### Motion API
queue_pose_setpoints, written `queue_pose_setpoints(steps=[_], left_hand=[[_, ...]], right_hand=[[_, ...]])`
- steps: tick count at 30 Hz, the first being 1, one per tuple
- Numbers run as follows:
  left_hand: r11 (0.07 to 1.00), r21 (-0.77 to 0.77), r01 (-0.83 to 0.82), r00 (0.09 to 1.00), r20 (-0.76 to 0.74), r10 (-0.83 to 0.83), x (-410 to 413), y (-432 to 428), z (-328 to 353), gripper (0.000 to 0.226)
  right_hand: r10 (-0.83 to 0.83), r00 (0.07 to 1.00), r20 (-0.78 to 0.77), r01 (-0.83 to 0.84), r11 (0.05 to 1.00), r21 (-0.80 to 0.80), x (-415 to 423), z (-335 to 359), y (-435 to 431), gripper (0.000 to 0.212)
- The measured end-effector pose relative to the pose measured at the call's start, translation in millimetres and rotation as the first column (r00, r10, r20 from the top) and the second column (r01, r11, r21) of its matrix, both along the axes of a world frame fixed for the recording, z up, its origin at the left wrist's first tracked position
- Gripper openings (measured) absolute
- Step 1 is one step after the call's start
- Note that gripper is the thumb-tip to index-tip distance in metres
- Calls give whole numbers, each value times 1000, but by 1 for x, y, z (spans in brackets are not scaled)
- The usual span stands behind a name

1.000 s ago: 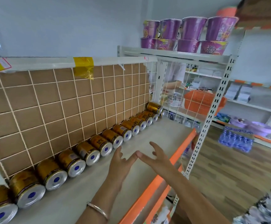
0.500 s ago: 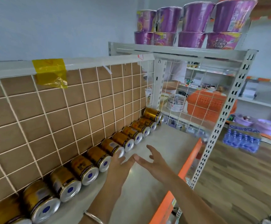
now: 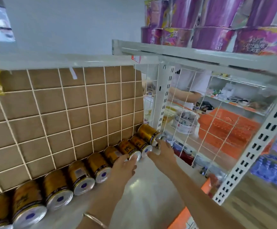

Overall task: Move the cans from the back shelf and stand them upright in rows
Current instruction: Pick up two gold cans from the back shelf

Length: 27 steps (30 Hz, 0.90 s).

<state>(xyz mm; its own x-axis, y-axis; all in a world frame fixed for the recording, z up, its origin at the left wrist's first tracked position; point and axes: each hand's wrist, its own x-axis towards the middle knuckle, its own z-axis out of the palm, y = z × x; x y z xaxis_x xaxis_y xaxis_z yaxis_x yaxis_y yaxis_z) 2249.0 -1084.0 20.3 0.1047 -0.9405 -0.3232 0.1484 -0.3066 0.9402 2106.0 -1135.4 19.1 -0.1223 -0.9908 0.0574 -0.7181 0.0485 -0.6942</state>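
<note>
Where the tiled back panel point(image 3: 65, 113) meets the shelf point(image 3: 151, 187), cans point(image 3: 83, 180): one row, lying on their sides, silver ends forward | left hand point(image 3: 123, 167): fingers straight, close together, tips at one can's end | right hand point(image 3: 163, 154): fingers loosely spread at far-end cans, grip blurred, cannot tell

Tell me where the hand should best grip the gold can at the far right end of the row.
Probably around its gold wall near the silver end, from the front and above. The far-right can lies on its side, silver end outward, with a neighbouring can close on its left and the wire grid behind.
</note>
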Motion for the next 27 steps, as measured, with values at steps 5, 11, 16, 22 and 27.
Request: queue_pose_setpoints(steps=[5, 11, 16, 22, 27], left_hand=[[997, 65, -35, 998, -56, 38, -19, -25, 1, 15], [989, 97, -112, 992, -44, 117, -23, -43, -2, 9], [969, 174, -178, 981, -45, 189, -30, -55, -7, 8], [967, 148, -208, 953, -192, 234, -38, -77, 2, 19], [972, 128, -195, 877, -421, 231, -31, -84, -2, 61]], right_hand=[[23, 975, -219, -13, 999, 43, -11, -3, -52, 82], [54, 928, -369, -35, 998, 56, -17, -11, -93, 91], [69, 951, -303, -57, 997, 48, -26, -13, -105, 83], [-63, 777, 626, -107, 967, 231, -24, -11, -80, 74], [178, 773, 609, -416, 867, 274, -27, 8, -48, 57]])
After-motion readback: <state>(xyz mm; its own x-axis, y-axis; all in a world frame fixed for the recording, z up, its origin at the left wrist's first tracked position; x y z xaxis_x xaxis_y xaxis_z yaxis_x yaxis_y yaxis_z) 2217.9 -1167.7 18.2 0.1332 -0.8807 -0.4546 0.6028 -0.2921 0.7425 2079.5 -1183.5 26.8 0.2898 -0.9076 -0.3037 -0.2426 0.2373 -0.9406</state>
